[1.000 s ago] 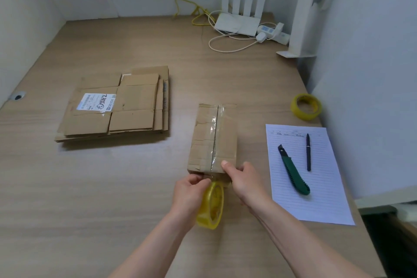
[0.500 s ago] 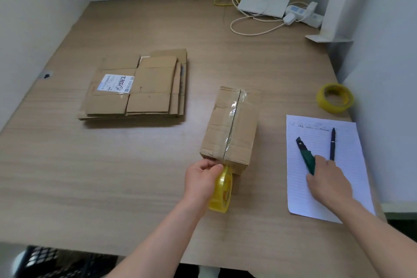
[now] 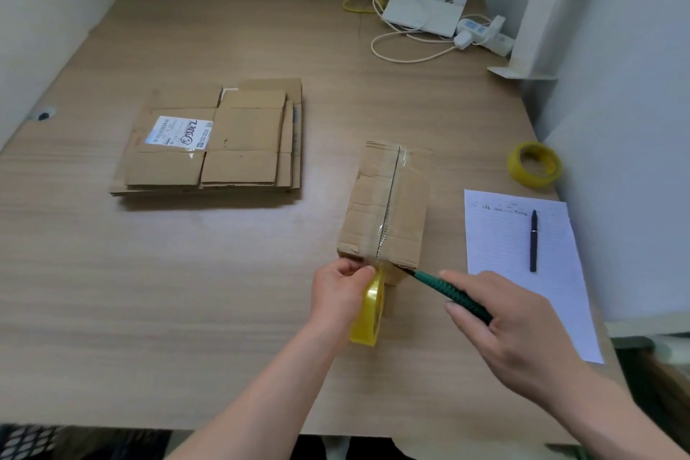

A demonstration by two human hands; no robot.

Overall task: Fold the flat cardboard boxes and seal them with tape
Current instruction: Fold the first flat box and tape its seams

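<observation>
Left hand (image 3: 338,295): your fingers are gripping the tape roll (image 3: 369,314) at the box's near end.
Right hand (image 3: 511,329): your fingers are holding the green knife (image 3: 450,293) (tip beside the tape).
Box (image 3: 386,207): sitting folded on the surface (image 3: 186,291).

Knife (image 3: 453,294) rear hidden in right hand (image 3: 511,329); sheet (image 3: 500,235) writing illegible; forearms cut off.

Small office or home desk nook, wooden desk (image 3: 186,310), wifi router (image 3: 425,11), power strip (image 3: 485,32), lined paper (image 3: 522,254), pen (image 3: 533,241)
</observation>
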